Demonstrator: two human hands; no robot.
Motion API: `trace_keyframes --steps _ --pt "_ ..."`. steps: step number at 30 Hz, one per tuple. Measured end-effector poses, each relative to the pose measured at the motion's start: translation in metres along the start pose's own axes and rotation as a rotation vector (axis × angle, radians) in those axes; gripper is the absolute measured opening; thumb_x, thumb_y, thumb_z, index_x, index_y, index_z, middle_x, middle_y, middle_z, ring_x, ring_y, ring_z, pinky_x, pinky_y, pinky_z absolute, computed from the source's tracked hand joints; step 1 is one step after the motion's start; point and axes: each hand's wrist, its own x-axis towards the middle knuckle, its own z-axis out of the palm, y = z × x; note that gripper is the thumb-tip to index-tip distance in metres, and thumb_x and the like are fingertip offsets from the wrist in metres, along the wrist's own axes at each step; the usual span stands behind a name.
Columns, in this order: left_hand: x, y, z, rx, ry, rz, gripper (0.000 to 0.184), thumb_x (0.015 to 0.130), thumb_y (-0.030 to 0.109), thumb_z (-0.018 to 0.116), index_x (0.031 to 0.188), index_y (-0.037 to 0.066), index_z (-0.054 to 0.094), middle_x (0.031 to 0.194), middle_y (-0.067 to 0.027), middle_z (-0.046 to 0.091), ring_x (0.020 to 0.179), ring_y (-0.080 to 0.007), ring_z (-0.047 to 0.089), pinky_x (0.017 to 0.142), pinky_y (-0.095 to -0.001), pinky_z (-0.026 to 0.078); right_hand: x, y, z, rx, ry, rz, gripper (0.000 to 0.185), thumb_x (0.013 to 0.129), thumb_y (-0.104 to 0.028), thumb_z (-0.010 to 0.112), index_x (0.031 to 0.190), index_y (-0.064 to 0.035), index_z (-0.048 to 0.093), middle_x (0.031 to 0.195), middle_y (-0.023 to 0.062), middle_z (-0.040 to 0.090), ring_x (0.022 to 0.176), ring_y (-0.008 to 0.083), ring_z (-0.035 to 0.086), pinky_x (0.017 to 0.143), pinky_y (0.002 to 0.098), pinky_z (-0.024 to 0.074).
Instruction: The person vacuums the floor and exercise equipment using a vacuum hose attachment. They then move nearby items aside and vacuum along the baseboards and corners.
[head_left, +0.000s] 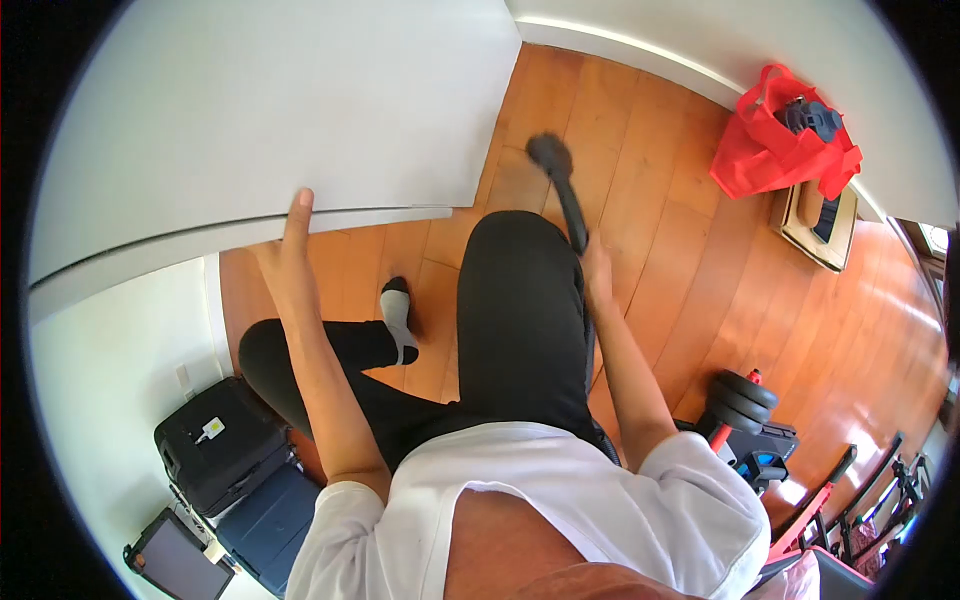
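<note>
My left hand (pixel 288 250) is at the edge of a large white panel (pixel 300 110). Its thumb lies over a narrow white strip (pixel 380 219) along that edge, and the other fingers are mostly hidden behind it. A thin dark gap runs between strip and panel. In my right hand (pixel 597 272), beside my right knee, is the handle of a black mallet (pixel 567 195). The mallet's head is slightly blurred and points away from me, above the wooden floor (pixel 640 160), apart from the panel.
A red bag (pixel 760 150) stands by the far right wall, with a cardboard box (pixel 840 235) beside it. Dumbbell weights (pixel 740 400) lie on the right. Black and dark blue cases (pixel 265 530) stand at the lower left. My bent legs are below the panel.
</note>
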Motion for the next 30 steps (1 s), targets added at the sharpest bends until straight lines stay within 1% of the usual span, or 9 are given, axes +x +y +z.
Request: trace_keyframes --steps 5,11,15,18,21,23,25,27,30 --pt "0.001 0.006 0.002 0.024 -0.005 -0.104 0.064 0.089 0.021 0.07 0.139 -0.008 0.041 0.135 -0.0177 0.048 0.124 -0.0256 0.048 0.103 -0.0355 0.04 -0.033 0.002 -0.009 -0.128 0.0 0.036 0.04 0.084 -0.021 0.065 0.115 -0.0048 0.046 0.082 0.0269 0.066 0.083 0.0484 0.064 0.072 0.0531 0.0503" --pt "-0.001 0.006 0.002 0.067 0.008 -0.082 0.065 0.089 0.02 0.07 0.139 -0.008 0.04 0.136 -0.0176 0.048 0.123 -0.0256 0.049 0.102 -0.0352 0.042 0.101 -0.072 0.002 -0.067 -0.01 -0.033 0.04 0.087 -0.024 0.058 0.117 0.0007 0.047 0.092 0.0303 0.065 0.093 0.0467 0.063 0.079 0.0534 0.0489" --pt "0.001 0.003 0.005 0.018 0.024 -0.038 0.063 0.089 0.016 0.07 0.14 -0.007 0.04 0.137 -0.0179 0.047 0.123 -0.025 0.049 0.104 -0.035 0.041 0.063 -0.047 0.015 -0.027 -0.052 -0.125 0.033 0.09 -0.022 0.055 0.115 -0.0021 0.046 0.092 0.0306 0.065 0.093 0.0481 0.062 0.078 0.0551 0.0474" --pt "0.003 -0.004 0.001 -0.022 0.017 -0.021 0.062 0.089 0.013 0.069 0.14 -0.007 0.04 0.137 -0.0178 0.048 0.123 -0.0241 0.05 0.104 -0.0344 0.041 -0.004 0.039 0.027 0.059 -0.112 -0.163 0.036 0.087 -0.02 0.06 0.116 -0.0061 0.045 0.092 0.03 0.065 0.091 0.0484 0.063 0.077 0.0554 0.0478" --pt "0.001 -0.003 0.001 -0.04 0.003 -0.036 0.06 0.089 0.011 0.069 0.139 -0.007 0.041 0.135 -0.0173 0.049 0.121 -0.0231 0.051 0.102 -0.0345 0.043 -0.047 0.026 -0.033 -0.149 -0.114 -0.094 0.046 0.083 -0.021 0.066 0.121 -0.008 0.044 0.093 0.03 0.065 0.09 0.0473 0.064 0.075 0.0548 0.049" --pt "0.002 -0.001 0.001 -0.033 0.014 -0.05 0.059 0.089 0.01 0.069 0.138 -0.007 0.041 0.133 -0.0168 0.05 0.119 -0.0225 0.052 0.1 -0.0348 0.045 -0.023 0.037 -0.044 -0.242 0.044 0.155 0.049 0.08 -0.022 0.068 0.122 -0.0095 0.046 0.09 0.0291 0.065 0.089 0.0447 0.065 0.072 0.0538 0.0503" --pt "0.002 -0.001 0.001 -0.02 0.031 -0.087 0.057 0.089 0.009 0.068 0.138 -0.007 0.042 0.132 -0.0162 0.051 0.117 -0.0219 0.053 0.098 -0.0352 0.047 0.018 0.045 -0.085 0.097 0.265 0.261 0.044 0.08 -0.014 0.062 0.121 -0.0066 0.049 0.083 0.027 0.065 0.081 0.043 0.067 0.068 0.0516 0.0515" --pt "0.005 -0.007 -0.001 -0.049 0.02 -0.075 0.055 0.09 0.009 0.068 0.137 -0.007 0.043 0.13 -0.0158 0.052 0.115 -0.0216 0.054 0.096 -0.0355 0.048 0.038 0.011 -0.128 0.108 0.345 0.252 0.041 0.08 -0.012 0.06 0.119 -0.0042 0.05 0.083 0.0278 0.065 0.081 0.044 0.066 0.067 0.0509 0.0506" --pt "0.005 -0.007 0.003 -0.063 0.043 -0.079 0.055 0.09 0.009 0.067 0.137 -0.007 0.044 0.129 -0.0154 0.054 0.113 -0.0215 0.055 0.096 -0.0356 0.049 0.028 0.029 -0.112 0.076 0.358 0.269 0.039 0.08 -0.011 0.059 0.117 -0.0032 0.049 0.083 0.0282 0.064 0.08 0.0446 0.065 0.066 0.051 0.0495"
